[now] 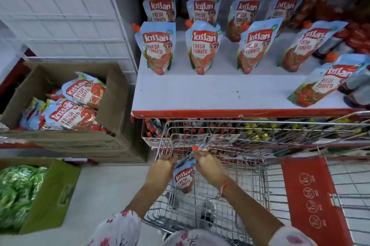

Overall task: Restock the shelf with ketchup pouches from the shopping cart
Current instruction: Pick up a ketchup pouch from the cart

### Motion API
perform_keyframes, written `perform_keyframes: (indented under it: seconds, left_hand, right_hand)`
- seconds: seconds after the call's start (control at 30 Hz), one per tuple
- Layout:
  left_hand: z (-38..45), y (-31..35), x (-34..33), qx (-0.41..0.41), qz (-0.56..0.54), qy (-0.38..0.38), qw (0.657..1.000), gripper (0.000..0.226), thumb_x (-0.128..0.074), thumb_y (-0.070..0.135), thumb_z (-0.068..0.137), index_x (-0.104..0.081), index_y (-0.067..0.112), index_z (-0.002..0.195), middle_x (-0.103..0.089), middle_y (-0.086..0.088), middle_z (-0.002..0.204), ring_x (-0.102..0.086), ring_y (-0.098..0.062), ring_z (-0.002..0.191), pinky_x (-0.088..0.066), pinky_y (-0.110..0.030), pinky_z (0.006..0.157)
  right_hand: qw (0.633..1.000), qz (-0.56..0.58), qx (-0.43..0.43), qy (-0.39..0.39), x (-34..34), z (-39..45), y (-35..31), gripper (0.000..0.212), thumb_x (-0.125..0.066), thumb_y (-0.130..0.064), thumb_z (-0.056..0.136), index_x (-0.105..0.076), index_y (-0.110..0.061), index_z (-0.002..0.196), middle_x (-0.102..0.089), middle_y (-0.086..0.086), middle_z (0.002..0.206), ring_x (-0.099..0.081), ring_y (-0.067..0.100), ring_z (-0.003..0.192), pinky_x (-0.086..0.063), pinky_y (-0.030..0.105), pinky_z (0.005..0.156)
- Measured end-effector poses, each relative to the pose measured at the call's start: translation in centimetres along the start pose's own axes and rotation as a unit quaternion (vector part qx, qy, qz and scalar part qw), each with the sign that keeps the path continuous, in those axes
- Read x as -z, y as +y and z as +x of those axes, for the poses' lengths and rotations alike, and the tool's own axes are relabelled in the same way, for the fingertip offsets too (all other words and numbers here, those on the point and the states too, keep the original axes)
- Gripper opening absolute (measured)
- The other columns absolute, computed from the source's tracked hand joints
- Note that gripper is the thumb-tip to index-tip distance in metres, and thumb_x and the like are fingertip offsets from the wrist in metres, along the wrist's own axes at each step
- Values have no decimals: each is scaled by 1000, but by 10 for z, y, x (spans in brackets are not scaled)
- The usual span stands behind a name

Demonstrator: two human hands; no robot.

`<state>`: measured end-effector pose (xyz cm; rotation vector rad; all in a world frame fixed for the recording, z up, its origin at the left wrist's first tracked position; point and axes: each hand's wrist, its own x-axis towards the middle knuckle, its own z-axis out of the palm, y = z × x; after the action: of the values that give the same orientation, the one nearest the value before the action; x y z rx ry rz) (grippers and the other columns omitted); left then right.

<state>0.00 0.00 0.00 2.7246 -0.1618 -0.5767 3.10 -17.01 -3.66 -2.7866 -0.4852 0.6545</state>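
Observation:
A blue-and-red ketchup pouch [183, 178] with an orange cap hangs upright over the wire shopping cart [258, 165]. Both hands hold it near its top: my left hand [163, 167] on its left edge, my right hand [209, 165] on its right edge. Above the cart, the white shelf [200, 93] with a red front lip carries several identical pouches standing in two rows, such as one at the front left [157, 47]. Another pouch [318, 83] leans at the shelf's right end. The shelf's front strip is bare.
An open cardboard box [66, 95] with more ketchup pouches sits left of the shelf. A green box [48, 195] of green packets is at lower left. The cart's red child-seat flap [312, 195] lies at right. Dark bottles [358, 83] crowd the shelf's right end.

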Motion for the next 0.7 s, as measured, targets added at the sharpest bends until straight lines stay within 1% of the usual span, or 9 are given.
perform_keyframes:
  seconds: [0.07,0.13,0.23,0.3,0.37,0.43,0.53,0.63,0.7]
  left_hand:
    - [6,-1,-2,5,-8,-3,1000,27,-54,13,88,-58,3,113,-63,-19,116,-62,-36,100,-51,-41,85]
    - [10,-3,-5,1,-10,-6,1000,26,-55,12,88,-60,2,111,-65,-21,113,-63,-35,98,-52,-40,85]
    - [16,-9,-16,-21,-31,-7,999,29,-57,15,85,-61,7,113,-67,-20,111,-63,-35,98,-52,-38,85]
    - [17,-11,-22,-33,-47,-4,998,35,-61,16,82,-60,11,117,-66,-17,113,-61,-32,100,-52,-35,87]
    - [18,-11,-26,-36,-52,-10,998,42,-62,13,80,-56,12,121,-63,-14,119,-58,-31,106,-50,-35,91]
    - [20,-12,-29,-29,-59,-26,998,47,-65,10,79,-54,15,125,-61,-12,123,-57,-29,109,-49,-35,95]
    - [21,-17,-29,-36,-60,-48,996,46,-68,12,78,-56,14,122,-57,-8,131,-55,-26,115,-45,-35,102]
    - [17,-19,-28,-62,-63,-45,995,45,-68,12,79,-57,17,122,-54,-3,135,-54,-23,117,-45,-34,102]
    - [14,-19,-29,-60,-73,-37,995,48,-69,14,78,-56,20,124,-54,0,135,-55,-20,116,-46,-32,101]
  right_hand:
    - [1000,-20,4,-24,-8,12,2,43,-48,-1,91,-42,-8,133,-48,15,138,-53,28,118,-52,37,96]
    - [999,-38,9,-39,-20,21,4,41,-51,0,90,-45,-5,130,-48,17,135,-54,30,116,-56,37,90]
    - [998,-40,8,-50,-43,35,12,24,-52,-6,92,-58,-4,115,-60,14,120,-64,27,96,-61,36,74]
    - [998,-38,8,-44,-49,39,14,18,-52,-13,93,-61,-6,107,-66,12,107,-68,26,84,-62,37,67]
    - [999,-25,21,-37,-48,39,13,17,-53,-17,94,-63,-9,104,-68,11,102,-68,25,84,-62,37,70]
    - [999,-4,36,-27,-47,31,14,19,-54,-18,92,-65,-11,106,-68,9,104,-68,23,87,-61,33,73]
    - [998,32,36,-30,-41,11,17,20,-54,-18,92,-66,-16,109,-72,5,103,-69,17,87,-60,28,75]
    - [995,85,46,7,-16,-10,18,21,-55,-20,93,-68,-17,109,-74,4,107,-69,18,95,-59,31,81]
    - [992,112,54,35,1,-21,18,24,-52,-24,94,-68,-15,110,-72,4,113,-67,18,104,-57,32,86]
